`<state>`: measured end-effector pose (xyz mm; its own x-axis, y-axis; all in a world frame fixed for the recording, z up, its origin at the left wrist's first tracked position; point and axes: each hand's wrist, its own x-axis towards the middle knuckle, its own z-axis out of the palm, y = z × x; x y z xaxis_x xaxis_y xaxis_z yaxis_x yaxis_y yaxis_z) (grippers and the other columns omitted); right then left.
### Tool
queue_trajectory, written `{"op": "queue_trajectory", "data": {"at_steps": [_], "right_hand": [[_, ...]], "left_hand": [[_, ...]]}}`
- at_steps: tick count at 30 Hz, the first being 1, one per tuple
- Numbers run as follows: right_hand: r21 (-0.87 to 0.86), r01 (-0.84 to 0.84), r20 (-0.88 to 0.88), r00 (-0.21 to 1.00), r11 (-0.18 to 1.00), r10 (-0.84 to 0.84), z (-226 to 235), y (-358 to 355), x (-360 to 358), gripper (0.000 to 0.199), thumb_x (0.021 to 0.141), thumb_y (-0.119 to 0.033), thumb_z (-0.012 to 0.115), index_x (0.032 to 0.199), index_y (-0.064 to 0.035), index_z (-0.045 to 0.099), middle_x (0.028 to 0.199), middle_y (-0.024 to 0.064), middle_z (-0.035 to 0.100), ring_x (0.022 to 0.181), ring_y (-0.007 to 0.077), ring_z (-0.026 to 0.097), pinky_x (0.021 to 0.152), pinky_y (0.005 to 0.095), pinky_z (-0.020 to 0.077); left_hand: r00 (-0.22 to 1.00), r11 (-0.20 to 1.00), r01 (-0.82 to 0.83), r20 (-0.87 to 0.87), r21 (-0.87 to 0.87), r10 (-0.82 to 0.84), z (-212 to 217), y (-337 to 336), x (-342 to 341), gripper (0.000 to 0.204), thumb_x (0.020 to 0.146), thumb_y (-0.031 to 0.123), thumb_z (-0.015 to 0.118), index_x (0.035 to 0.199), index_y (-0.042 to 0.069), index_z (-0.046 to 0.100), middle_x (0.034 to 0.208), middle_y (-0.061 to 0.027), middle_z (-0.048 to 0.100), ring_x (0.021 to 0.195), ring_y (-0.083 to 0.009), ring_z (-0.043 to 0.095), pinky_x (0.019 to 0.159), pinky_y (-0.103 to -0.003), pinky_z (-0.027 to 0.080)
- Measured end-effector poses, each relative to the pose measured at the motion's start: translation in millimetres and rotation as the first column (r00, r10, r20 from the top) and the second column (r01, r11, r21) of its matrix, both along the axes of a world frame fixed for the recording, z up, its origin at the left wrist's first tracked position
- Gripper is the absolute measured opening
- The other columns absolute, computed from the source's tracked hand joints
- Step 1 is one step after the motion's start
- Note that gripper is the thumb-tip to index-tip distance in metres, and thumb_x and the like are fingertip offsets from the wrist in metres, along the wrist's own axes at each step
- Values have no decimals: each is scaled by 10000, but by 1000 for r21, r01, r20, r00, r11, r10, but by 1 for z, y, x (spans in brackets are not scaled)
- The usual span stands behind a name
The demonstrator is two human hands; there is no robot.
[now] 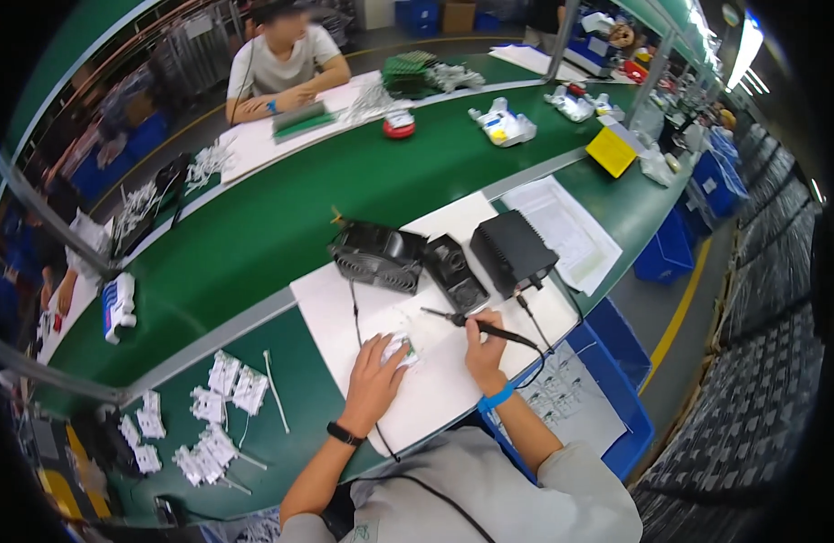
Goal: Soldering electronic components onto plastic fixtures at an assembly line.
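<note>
My right hand (486, 355) grips a soldering iron (498, 332) by its black handle. The metal tip points left, above the white work board (417, 398). My left hand (373, 378) is closed over a small white plastic part (402, 347) on that board, its fingers covering much of it. A bit of green shows on the part. The iron's tip is apart from the part. Beyond my hands stand a black fan (378, 258), a black iron stand (457, 273) and a black soldering station box (515, 253).
Several white plastic parts (220, 398) lie on the green table to my left. Papers (562, 231) lie at the right, above blue bins (616, 348). Across the green conveyor belt (254, 240), a co-worker (290, 68) sits. A yellow box (612, 151) stands at far right.
</note>
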<state>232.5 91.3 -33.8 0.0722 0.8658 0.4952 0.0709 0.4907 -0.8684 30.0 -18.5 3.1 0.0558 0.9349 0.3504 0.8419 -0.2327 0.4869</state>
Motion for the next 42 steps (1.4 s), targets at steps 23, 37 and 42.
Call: {"op": "queue_trajectory", "data": {"at_steps": [23, 37, 42], "right_hand": [[-90, -91, -98, 992, 992, 82, 15, -1, 1, 107, 990, -4, 578, 922, -46, 507, 811, 18, 480, 750, 86, 420, 671, 253, 354], [-9, -153, -81, 985, 988, 152, -6, 6, -5, 158, 970, -46, 631, 873, -39, 506, 740, 42, 526, 654, 90, 446, 600, 264, 361], [-21, -228, -45, 973, 973, 227, -6, 7, -7, 182, 953, -44, 658, 858, -39, 503, 681, 38, 514, 601, 87, 422, 556, 270, 337]], "left_hand": [[1000, 999, 8, 18, 32, -9, -1, 6, 1, 412, 884, 127, 740, 1289, 96, 670, 1385, -175, 563, 1312, -389, 513, 1118, -481, 434], [1000, 1000, -4, 14, 17, 4, -7, 6, -4, 382, 900, 162, 733, 1270, 87, 677, 1376, -169, 561, 1327, -375, 498, 1127, -461, 431], [1000, 1000, -13, 26, 17, 13, -7, 5, -4, 390, 888, 149, 741, 1269, 90, 683, 1379, -166, 569, 1327, -378, 508, 1129, -470, 428]]}}
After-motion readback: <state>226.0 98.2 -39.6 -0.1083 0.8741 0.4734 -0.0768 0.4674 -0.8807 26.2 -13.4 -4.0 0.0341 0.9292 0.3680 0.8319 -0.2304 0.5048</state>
